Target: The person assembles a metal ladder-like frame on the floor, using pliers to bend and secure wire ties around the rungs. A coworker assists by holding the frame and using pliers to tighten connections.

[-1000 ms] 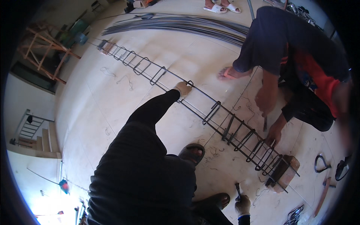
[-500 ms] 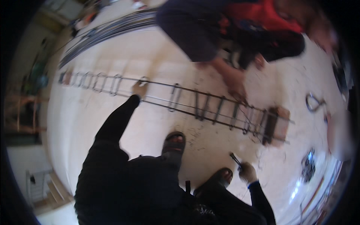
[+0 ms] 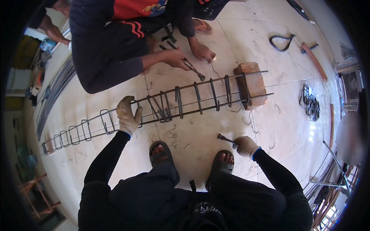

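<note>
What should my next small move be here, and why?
I'd probably bring the dark hand tool in your right hand up to the rebar cage, near your left hand. Your left hand is on the cage, while the tool is apart from it, over the floor. The co-worker's pliers are farther right, so that spot looks uncrowded.

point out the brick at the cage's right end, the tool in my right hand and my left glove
Brick (image 3: 255, 83): head view, on its orange face
Tool (image 3: 227, 140): head view, on its bare shaft
Left glove (image 3: 128, 119): head view, on its middle
</note>
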Demonstrator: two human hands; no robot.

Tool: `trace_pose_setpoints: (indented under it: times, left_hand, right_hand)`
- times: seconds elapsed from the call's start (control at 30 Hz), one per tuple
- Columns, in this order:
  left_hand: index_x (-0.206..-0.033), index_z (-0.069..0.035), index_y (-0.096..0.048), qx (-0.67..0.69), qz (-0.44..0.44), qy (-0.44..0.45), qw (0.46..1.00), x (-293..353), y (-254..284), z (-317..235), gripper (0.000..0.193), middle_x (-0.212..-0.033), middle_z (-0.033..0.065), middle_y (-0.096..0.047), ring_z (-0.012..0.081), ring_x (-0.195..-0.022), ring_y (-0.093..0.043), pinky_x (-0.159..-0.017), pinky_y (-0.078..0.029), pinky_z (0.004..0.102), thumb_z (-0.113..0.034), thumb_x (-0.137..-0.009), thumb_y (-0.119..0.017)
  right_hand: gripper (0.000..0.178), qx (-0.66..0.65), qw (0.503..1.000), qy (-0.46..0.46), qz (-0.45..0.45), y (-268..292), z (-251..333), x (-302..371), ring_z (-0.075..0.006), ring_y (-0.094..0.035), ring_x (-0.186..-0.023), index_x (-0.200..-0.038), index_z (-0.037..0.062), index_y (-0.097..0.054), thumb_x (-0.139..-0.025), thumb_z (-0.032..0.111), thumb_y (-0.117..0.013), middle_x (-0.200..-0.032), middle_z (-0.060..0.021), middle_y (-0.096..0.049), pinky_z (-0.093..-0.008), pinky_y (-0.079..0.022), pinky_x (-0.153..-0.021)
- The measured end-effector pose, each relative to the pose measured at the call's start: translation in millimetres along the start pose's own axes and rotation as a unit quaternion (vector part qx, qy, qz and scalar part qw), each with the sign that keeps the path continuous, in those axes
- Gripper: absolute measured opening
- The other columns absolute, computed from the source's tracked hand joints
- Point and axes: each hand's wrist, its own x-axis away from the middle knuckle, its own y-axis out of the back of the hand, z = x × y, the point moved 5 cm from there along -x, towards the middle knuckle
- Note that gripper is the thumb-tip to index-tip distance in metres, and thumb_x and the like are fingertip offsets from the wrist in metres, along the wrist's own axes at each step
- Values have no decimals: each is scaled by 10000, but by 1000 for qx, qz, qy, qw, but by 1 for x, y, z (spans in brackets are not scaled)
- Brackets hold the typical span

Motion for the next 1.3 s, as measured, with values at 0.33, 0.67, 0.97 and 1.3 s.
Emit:
trace_pose_setpoints:
  times: [0.33,0.67,0.97,1.3]
  left_hand:
    - [-1428,-65,-617,-72,173,33,982,-15,-30,-19,619,-1355,163,-706,367,-1324,-619,-1244,-347,600,-254,-870,-807]
    - [-1422,-53,-629,-99,171,21,980,-17,-32,-22,629,-1293,169,-725,370,-1272,-640,-1226,-374,602,-256,-857,-815]
    - [-1334,-94,-686,-148,260,92,950,-37,-34,-26,529,-1210,154,-746,369,-1165,-678,-1128,-456,544,-261,-850,-820]
    - [-1367,-55,-643,-65,110,10,992,-22,-32,-28,564,-1317,196,-687,429,-1241,-618,-1145,-425,592,-165,-845,-826]
  right_hand:
    - [302,-36,996,-68,-52,-8,8,4,-382,-756,-1061,-1026,83,-823,-784,14,-657,-1058,-169,-802,-471,-592,-950]
    - [270,-50,996,-49,-46,0,8,-2,-375,-752,-1052,-1006,93,-828,-805,48,-654,-1065,-146,-810,-461,-594,-937]
    - [360,0,995,0,-103,78,43,33,-364,-728,-1128,-1056,103,-819,-788,-10,-607,-1144,-123,-783,-475,-577,-989]
    - [457,-42,927,-12,-373,198,45,42,-308,-742,-927,-1063,29,-763,-781,-175,-468,-1056,-158,-743,-404,-602,-853]
